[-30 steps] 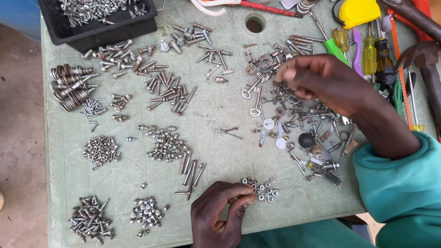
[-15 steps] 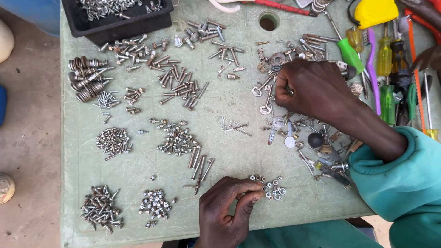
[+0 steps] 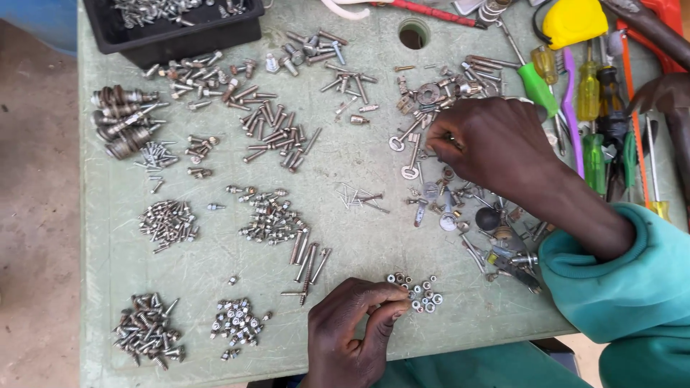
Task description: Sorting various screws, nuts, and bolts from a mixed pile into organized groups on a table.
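My left hand (image 3: 356,334) pinches its fingertips at the edge of the little cluster of nuts (image 3: 417,291) near the table's front edge (whether one is actually caught, I cannot tell). They look light, hard and slippery, best nipped across the flats. Further right, my right hand (image 3: 496,144) curls into the mixed hardware pile (image 3: 460,208), fingertips closed beside the keys (image 3: 406,144).

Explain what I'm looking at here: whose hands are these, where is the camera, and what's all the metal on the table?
The one view comes from a camera worn on a person's head, looking down at a pale green table. The left hand pinches at a small cluster of nuts near the front edge. The right hand picks among mixed odds and ends, close to some keys. Sorted piles of screws and bolts cover the table; screwdrivers lie at the right, and a black tray at the back.
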